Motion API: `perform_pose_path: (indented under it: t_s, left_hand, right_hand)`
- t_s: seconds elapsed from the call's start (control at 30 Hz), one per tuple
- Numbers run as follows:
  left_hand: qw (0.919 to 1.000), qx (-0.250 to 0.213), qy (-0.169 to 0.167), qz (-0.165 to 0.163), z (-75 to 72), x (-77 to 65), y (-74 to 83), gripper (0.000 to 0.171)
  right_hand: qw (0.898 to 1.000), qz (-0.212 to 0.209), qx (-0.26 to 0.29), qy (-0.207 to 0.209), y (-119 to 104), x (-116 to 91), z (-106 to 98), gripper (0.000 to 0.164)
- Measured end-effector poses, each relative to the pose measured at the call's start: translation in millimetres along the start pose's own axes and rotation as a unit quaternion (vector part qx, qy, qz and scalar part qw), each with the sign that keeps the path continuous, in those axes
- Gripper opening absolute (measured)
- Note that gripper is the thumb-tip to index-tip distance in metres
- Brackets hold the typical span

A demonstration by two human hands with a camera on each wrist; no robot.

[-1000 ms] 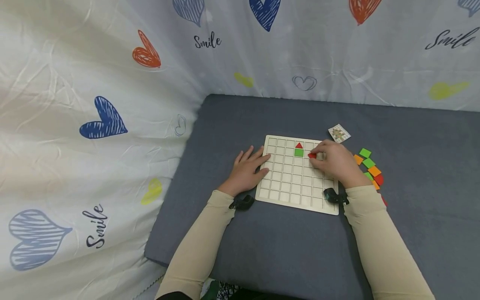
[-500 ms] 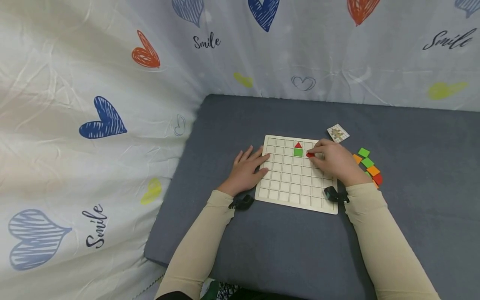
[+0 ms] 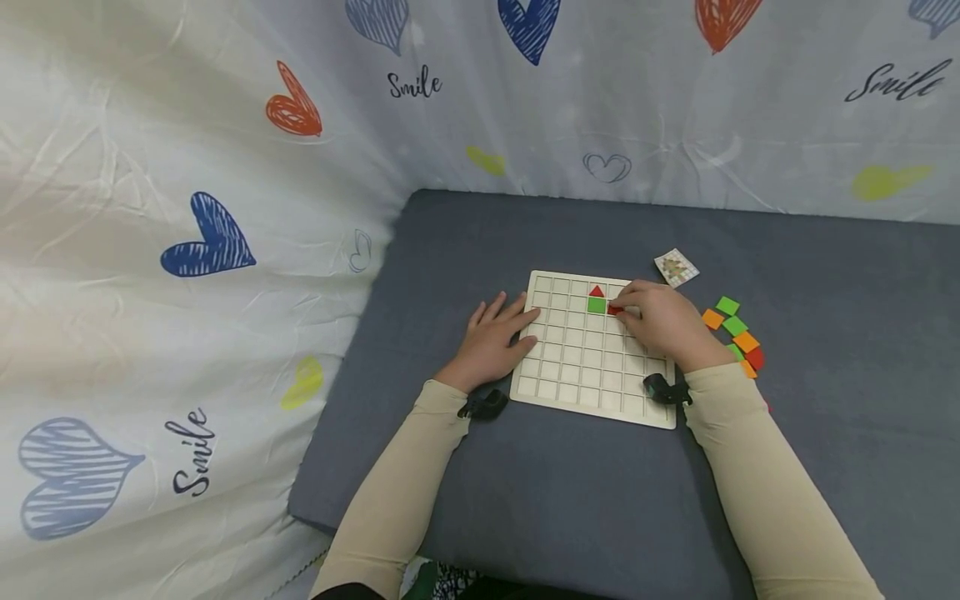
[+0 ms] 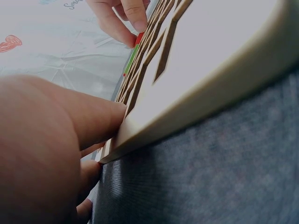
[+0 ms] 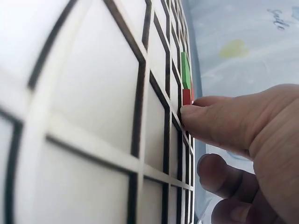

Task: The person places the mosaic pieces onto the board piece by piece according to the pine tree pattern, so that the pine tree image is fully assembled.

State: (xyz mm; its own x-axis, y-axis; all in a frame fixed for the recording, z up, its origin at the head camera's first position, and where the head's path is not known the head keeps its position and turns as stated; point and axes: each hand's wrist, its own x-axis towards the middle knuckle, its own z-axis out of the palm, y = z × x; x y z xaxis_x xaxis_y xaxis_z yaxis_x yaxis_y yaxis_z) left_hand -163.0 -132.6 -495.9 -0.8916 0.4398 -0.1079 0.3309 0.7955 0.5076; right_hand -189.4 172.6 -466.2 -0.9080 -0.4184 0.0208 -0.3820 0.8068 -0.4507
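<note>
Here's your counter [image 3: 525, 492], dark grey, fabric-textured up close in left wrist view. Pale gridded board [image 3: 573, 357] lying flat on it, slightly askew to you. Just off board's far corner, right side, you've got small printed card [image 3: 677, 267], cocked at angle. And over to your right, loose cluster of flat tiles [image 3: 746, 342]: greens, oranges, red, several edge to edge, some partly hidden.
</note>
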Motion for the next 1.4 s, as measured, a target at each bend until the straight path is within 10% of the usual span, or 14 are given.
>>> perform_pose_path:
  t_s: [1.4]
  left_hand:
    - [0.9999, -0.006, -0.003, 0.016, 0.4, 0.7, -3.4, 0.056]
  right_hand:
    - [0.996, 0.052, 0.054, 0.041, 7.5, -15.3, -0.6, 0.025]
